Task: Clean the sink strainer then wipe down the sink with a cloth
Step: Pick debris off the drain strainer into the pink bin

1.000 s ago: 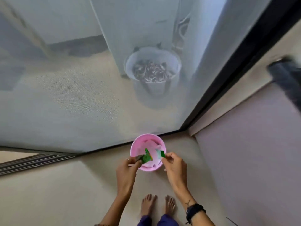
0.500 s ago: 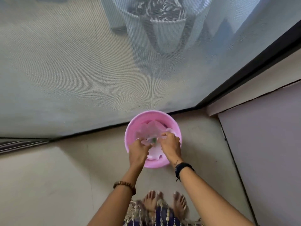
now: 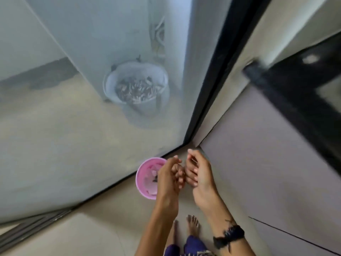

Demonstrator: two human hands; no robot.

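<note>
Looking down from head height, we see nearest to us two bare feet (image 3: 191, 225) on the pale floor (image 3: 92, 233), with purple fabric (image 3: 193, 244) at the bottom edge. Both forearms rise from there; the right one carries a dark wristband (image 3: 228, 237). Above the feet, the left hand (image 3: 168, 179) and the right hand (image 3: 198, 172) are held close together, fingers loosely curled toward each other; the frame is blurred, and we cannot tell whether either grasps anything. Just left of the hands, partly covered by the left one, a pink bin (image 3: 143, 179) stands on the floor, holding pale crumpled material and a small dark scrap. The bin sits just beside the dark lower track (image 3: 110, 187) of a mesh screen door (image 3: 64, 135). To the right, a grey-lilac cabinet face (image 3: 267, 154) runs away from us, topped by a black counter edge (image 3: 295, 100). Farther off, beyond the mesh, a pale bucket (image 3: 136, 87) filled with dark and light pieces stands against a wall corner. No sink strainer, sink or cloth is identifiable in this view.
</note>
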